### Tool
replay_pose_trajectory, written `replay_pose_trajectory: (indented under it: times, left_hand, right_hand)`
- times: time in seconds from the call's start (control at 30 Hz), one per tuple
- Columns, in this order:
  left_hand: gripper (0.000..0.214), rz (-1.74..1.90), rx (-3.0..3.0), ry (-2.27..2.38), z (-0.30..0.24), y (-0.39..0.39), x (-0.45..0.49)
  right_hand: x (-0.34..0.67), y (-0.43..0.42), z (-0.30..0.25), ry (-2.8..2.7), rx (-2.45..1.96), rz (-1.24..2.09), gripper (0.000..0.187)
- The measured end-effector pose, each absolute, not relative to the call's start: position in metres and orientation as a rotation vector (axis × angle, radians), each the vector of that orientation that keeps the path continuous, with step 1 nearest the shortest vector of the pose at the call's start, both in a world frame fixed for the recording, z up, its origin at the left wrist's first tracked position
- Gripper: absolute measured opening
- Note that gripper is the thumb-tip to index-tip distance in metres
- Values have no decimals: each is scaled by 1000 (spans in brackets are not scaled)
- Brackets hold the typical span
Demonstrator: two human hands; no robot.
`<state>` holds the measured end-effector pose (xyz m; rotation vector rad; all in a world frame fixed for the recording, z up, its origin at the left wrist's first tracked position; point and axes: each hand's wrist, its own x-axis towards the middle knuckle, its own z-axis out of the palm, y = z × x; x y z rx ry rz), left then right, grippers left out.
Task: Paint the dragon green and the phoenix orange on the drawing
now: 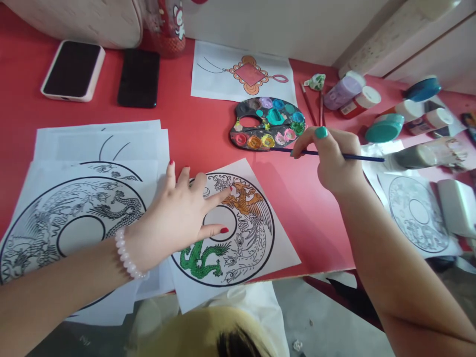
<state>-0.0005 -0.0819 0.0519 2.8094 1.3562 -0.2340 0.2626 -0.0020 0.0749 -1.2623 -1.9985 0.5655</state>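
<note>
My left hand [186, 213] lies spread over a sheet with a round dragon-and-phoenix drawing [256, 248], fingers apart and holding nothing. On that sheet the dragon is painted green and part of the phoenix orange; my hand hides some of its left side. My right hand [336, 158] is closed around a thin dark blue paintbrush [362, 158]. The brush points left, its tip at the lower edge of the paint palette [243, 109], near the yellow and orange wells. I cannot tell whether the tip touches paint.
Unpainted sheets [28, 148] lie at left. Behind are two phones [72, 69] [138, 78], a drink bottle [167, 29] and a knot picture [208, 84]. Paint jars [344, 91] and spare brushes [308, 103] stand right, with a white box [457, 206] and another round drawing [418, 213].
</note>
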Motion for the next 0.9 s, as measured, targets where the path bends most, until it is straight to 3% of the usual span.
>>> replay_pose_trajectory:
  times: [0.5, 0.7, 0.8, 0.9]
  left_hand:
    - [64, -219, 2777, 1382, 54, -83, 2]
    - [72, -269, 2784, 1425, 50, -84, 2]
    - [76, -241, 2789, 1495, 51, -89, 4]
    - [68, -131, 2829, 1509, 57, -105, 13]
  right_hand:
    - [264, -11, 72, -1882, -1256, 607, 50]
    - [271, -23, 63, -1370, -1209, 570, 29]
    - [270, -38, 56, -1082, -1195, 742, 28]
    - [269, -55, 47, -1097, -1189, 1064, 45]
